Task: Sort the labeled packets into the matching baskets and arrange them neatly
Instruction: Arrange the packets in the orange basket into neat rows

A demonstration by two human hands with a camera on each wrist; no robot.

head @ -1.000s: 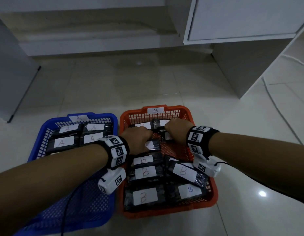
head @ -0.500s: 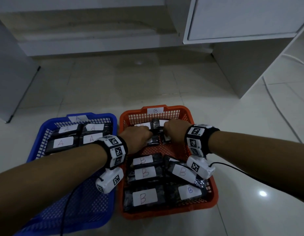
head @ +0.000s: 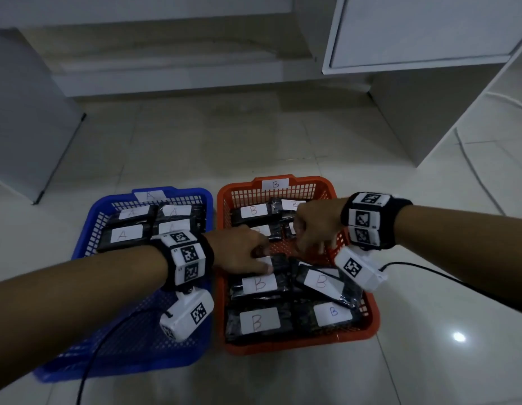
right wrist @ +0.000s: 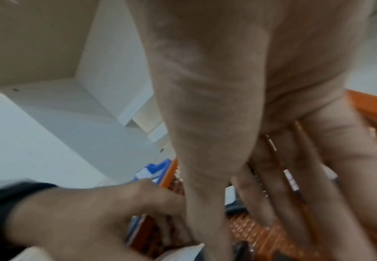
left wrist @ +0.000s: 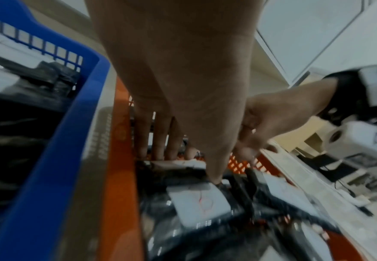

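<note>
In the middle of the orange basket [head: 367,309] we have both hands down among the black packets. Our left hand [head: 239,252] lies across a B packet [head: 278,263] with fingers fairly straight, pressing on it. Our right hand [head: 315,226] hangs just beside it, fingers extended downward toward the bare mesh floor; we cannot tell whether they pinch anything.

Far in this basket, B packets [head: 253,213] sit against the far wall. Nearer, more fill the bottom: one [head: 258,320] lies flat at the near left, another [head: 319,283] lies tilted, overlapping its neighbours by the right wall. A strip of open mesh shows between the far and near groups.

The blue basket [head: 78,249] stands touching the orange one on the left. Its A packets [head: 125,233] crowd the far end, the near half being open mesh under our left forearm.
</note>
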